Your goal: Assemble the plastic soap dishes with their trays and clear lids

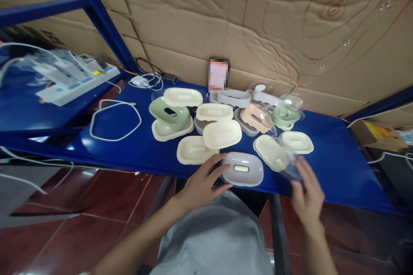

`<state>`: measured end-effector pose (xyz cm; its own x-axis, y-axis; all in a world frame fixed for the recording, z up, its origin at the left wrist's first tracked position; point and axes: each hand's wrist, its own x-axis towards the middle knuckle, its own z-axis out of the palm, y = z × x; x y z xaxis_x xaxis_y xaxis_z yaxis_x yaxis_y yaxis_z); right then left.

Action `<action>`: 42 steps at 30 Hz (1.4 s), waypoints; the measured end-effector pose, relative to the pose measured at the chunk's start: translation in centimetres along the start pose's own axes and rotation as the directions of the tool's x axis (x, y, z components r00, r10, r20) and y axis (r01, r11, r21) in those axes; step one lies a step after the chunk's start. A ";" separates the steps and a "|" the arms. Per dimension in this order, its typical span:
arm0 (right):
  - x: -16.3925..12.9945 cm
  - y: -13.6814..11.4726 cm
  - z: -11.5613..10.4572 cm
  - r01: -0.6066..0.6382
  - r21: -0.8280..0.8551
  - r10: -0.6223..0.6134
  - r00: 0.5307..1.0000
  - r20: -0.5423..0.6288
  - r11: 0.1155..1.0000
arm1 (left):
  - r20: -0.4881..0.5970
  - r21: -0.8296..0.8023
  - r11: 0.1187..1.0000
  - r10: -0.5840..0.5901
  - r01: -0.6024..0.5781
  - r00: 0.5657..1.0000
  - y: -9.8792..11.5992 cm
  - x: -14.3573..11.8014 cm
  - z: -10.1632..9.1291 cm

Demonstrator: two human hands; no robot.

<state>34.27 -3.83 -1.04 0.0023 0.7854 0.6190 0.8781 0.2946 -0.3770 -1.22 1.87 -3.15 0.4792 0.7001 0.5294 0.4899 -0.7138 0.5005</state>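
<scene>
A grey oval soap dish with a slot in its middle lies at the shelf's front edge. My left hand grips its left end, thumb near the front and fingers over the rim. My right hand is off to the right, closed on a clear plastic cover that is blurred by motion. Just behind that cover are a cream tray and another cream tray. More cream trays, among them one stacked tray, lie behind my left hand.
Behind sit a green dish, a peach dish and grey dishes, some with clear covers. A phone leans on the cardboard wall. A white cable and a power strip lie left; a cardboard box stands right.
</scene>
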 end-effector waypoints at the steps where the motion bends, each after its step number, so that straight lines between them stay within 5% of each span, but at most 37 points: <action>1: -0.6 -2.0 0.9 0.066 0.065 -0.070 0.996 0.063 0.996 | 0.002 -0.016 1.000 -0.013 0.013 1.000 -0.1 -0.1 0.1; 6: -1.0 -6.6 4.2 0.182 0.183 -0.225 0.941 0.254 0.966 | 0.030 -0.050 0.999 -0.018 0.020 0.999 -0.4 -0.2 0.2; 17: 0.8 -5.7 4.2 0.236 0.186 -0.292 0.877 0.383 0.954 | -0.022 -0.007 1.000 0.016 -0.016 1.000 -0.6 0.0 0.1; 34: 0.1 -4.8 5.0 0.324 0.115 -0.343 0.894 0.289 0.939 | 0.011 0.047 0.999 0.023 -0.024 1.000 -0.1 0.1 0.1; 42: 0.9 -4.5 4.7 0.243 0.239 -0.303 0.916 0.262 0.940 | 0.008 0.055 0.998 0.033 -0.034 0.999 0.0 0.2 0.2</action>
<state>28.05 -1.95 -2.00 -0.3898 0.7728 0.5008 0.7119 0.5978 -0.3684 -0.96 2.04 -3.17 0.5007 0.6762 0.5405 0.5131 -0.7347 0.4438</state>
